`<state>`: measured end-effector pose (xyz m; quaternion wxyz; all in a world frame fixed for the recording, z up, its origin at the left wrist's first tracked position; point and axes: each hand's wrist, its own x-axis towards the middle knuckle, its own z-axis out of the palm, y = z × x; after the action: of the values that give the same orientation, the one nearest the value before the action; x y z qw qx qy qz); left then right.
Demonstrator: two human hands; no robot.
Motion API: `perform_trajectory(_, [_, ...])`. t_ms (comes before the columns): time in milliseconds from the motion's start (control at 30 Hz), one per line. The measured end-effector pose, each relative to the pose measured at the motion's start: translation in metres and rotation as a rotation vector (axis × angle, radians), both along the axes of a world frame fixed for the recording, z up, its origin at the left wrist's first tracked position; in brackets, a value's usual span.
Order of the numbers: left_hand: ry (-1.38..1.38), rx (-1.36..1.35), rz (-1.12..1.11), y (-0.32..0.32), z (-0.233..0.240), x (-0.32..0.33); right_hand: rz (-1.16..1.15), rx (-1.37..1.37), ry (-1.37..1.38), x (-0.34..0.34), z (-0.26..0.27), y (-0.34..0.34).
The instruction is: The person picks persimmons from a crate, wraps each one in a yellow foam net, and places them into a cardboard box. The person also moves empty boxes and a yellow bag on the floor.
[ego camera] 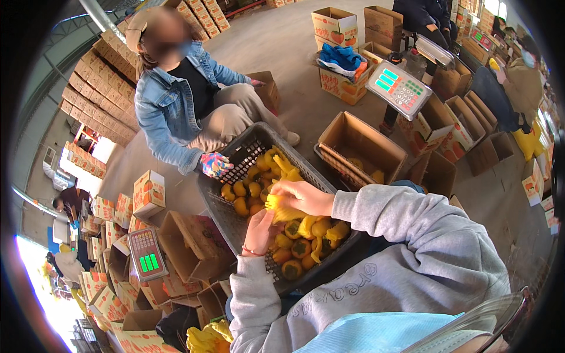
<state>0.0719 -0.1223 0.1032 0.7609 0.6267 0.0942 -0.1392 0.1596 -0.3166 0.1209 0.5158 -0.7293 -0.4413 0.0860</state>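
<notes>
Both my hands are over a black plastic crate [213,209] of orange persimmons [301,248]. Between them is a bright yellow foam net sleeve [282,212]. My right hand [302,198] grips the sleeve from above, thumb and fingers pinched together. My left hand [259,231] holds its lower side, fingers partly hidden. Whether a fruit is inside the sleeve, I cannot tell. More yellow foam nets [287,168] lie on the fruit in the crate's far part. Across the crate, a crouching co-worker's patterned glove [215,164] rests at the rim.
To the crate's right stands an open cardboard box [363,141] with some fruit inside. A digital scale panel [399,90] rises behind it; another scale panel [148,254] is at left. An open brown carton [194,247] adjoins the crate's left side. Printed fruit cartons [149,194] crowd the floor.
</notes>
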Motion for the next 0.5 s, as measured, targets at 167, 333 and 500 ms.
perform_trajectory(167, [0.096,-0.283,0.159,-0.015,-0.013,0.008,0.193,-0.203,-0.759,-0.013,0.009,0.004])
perform_trajectory(333, [-0.255,-0.118,0.375,-0.009,-0.02,0.01,0.009,-0.398,-0.475,-0.018,-0.002,0.005])
perform_trajectory(500, [-0.101,0.058,-0.13,0.008,-0.067,0.016,-0.135,-0.628,-0.378,0.022,-0.001,-0.04])
